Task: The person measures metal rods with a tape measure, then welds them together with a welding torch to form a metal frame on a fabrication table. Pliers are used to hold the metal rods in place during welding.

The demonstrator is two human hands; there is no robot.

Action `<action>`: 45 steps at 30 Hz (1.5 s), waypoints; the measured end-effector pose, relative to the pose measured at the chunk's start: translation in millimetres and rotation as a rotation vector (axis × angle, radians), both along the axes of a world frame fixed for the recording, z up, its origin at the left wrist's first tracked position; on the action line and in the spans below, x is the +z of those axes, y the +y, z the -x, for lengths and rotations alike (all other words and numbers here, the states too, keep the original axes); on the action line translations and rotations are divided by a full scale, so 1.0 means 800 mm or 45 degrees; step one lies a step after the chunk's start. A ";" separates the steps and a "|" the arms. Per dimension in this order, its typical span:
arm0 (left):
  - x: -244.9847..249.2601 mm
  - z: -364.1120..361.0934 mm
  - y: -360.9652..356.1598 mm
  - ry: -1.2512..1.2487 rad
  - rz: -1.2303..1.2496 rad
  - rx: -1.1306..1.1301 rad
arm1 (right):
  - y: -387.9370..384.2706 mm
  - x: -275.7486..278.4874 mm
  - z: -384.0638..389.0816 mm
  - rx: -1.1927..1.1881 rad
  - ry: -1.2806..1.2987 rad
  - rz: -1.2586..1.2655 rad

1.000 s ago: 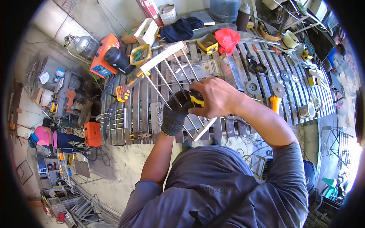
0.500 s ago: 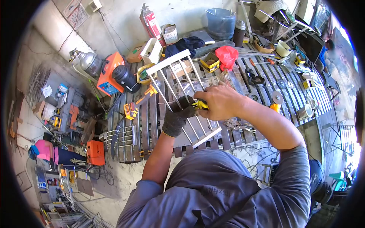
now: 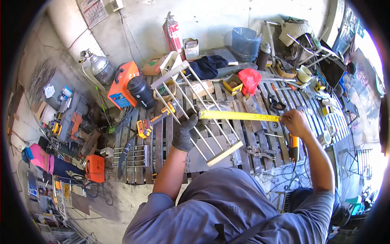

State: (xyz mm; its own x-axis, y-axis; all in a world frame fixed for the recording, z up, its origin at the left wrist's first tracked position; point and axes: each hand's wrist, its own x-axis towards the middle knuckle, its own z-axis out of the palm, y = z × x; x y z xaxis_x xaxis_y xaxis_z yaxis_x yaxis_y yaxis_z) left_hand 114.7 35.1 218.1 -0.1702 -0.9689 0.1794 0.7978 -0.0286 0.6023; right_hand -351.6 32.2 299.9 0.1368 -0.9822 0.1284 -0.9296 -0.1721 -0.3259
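Two hands are working in the head view, the one view here; the gloved left hand [image 3: 185,134] is holding the left end of the tape [image 3: 239,116] among the bars of the frame [image 3: 225,153], its fingers looking closed; whether they are also gripping a bar is hidden, and the tape's case is not showing clearly; the bare right hand [image 3: 295,123] is pinching the tape's other end, fingertips drawn narrow; the tape is spanning the gap above the table [image 3: 245,160], crossing the frame's right-hand bar and running well past it; the frame is slanting, one rail toward the wall [image 3: 221,16], the other toward the shirt [image 3: 231,195]; whether it is touching the plate [image 3: 195,158] below, I cannot tell.

For good handling, both hands should be pulling evenly, since a slack blade would probably be sagging or buckling; the right should be holding it flat, so the marks are facing up; the left should be anchoring its end firmly, because a slip could be sending the blade snapping back; bare fingertips should be avoiding the thin edges; the orange tool [image 3: 294,147] is lying just below the right hand and the pliers [image 3: 260,152] nearby, so a low sweep could be catching either.
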 end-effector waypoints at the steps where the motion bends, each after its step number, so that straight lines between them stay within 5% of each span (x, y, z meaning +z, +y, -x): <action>1: 0.007 0.007 -0.001 0.035 0.031 -0.014 | 0.008 0.002 -0.010 -0.049 -0.044 0.052; 6: -0.022 0.015 -0.025 -0.149 0.123 0.107 | 0.063 0.040 -0.107 -0.341 -0.173 0.091; 8: 0.009 0.049 -0.019 -0.216 -0.089 0.509 | 0.072 0.040 -0.137 -0.341 -0.313 0.120; 14: 0.009 0.041 -0.023 -0.141 0.156 0.249 | 0.076 0.048 -0.190 -0.303 -0.394 0.105; 21: -0.043 0.032 -0.048 -0.140 0.029 0.312 | 0.081 0.043 -0.205 -0.257 -0.371 0.163; 23: 0.016 0.044 -0.019 0.070 0.085 0.207 | 0.085 0.045 -0.207 -0.276 -0.387 0.124; 27: 0.027 0.049 -0.015 -0.010 0.119 0.292 | 0.091 0.045 -0.209 -0.272 -0.376 0.124; 29: 0.033 0.044 -0.016 0.104 0.230 0.102 | 0.095 0.047 -0.211 -0.272 -0.371 0.127; 33: 0.005 0.049 -0.034 -0.047 0.052 0.521 | 0.101 0.051 -0.213 -0.242 -0.340 0.134; 36: 0.049 0.020 -0.037 0.218 0.136 0.002 | 0.106 0.064 -0.212 -0.221 -0.235 0.153; 37: 0.066 0.015 -0.035 0.049 0.174 0.186 | 0.108 0.067 -0.209 -0.222 -0.190 0.158; 41: 0.127 -0.013 -0.039 0.325 0.230 0.298 | 0.115 0.088 -0.199 -0.210 -0.019 0.168; 45: 0.100 -0.079 -0.072 0.196 0.415 0.328 | 0.120 0.104 -0.196 -0.185 0.110 0.301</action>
